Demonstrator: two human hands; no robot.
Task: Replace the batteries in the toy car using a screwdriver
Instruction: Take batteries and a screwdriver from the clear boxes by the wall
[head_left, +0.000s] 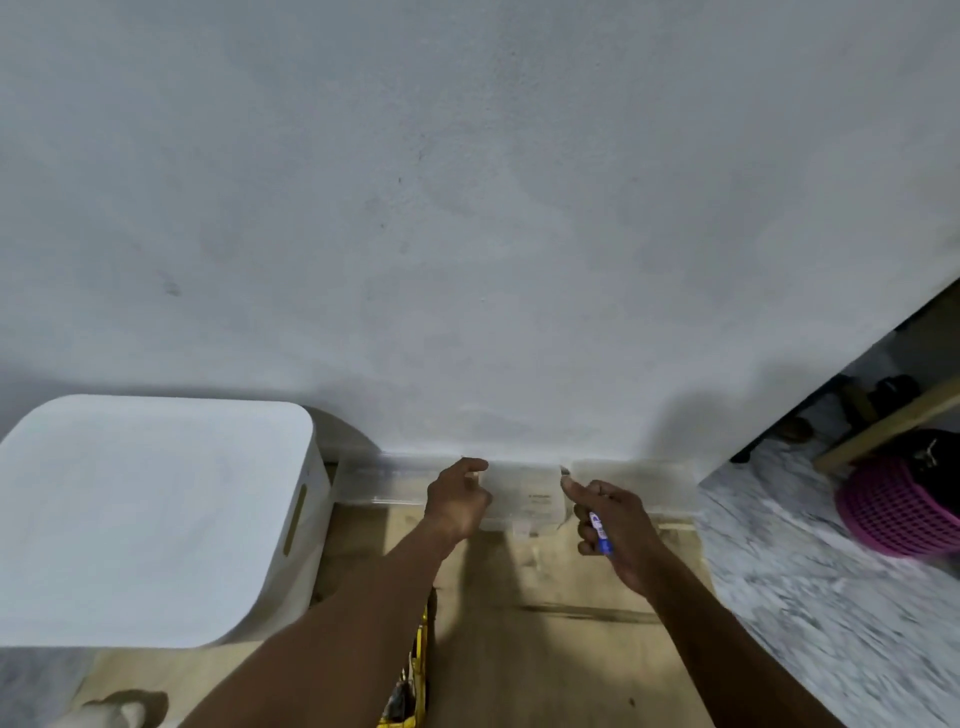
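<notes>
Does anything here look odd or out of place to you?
One thing: the yellow toy car is almost hidden under the left arm, while both hands reach for a clear plastic box at the wall. The right hand also grips a blue-handled tool. Nothing looks spilled or broken.

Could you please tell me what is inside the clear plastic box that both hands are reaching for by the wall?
The clear plastic box shows only a pale, blurred interior; its contents cannot be made out. The left hand and right hand, holding a blue pen-like item, cover its sides.
</notes>
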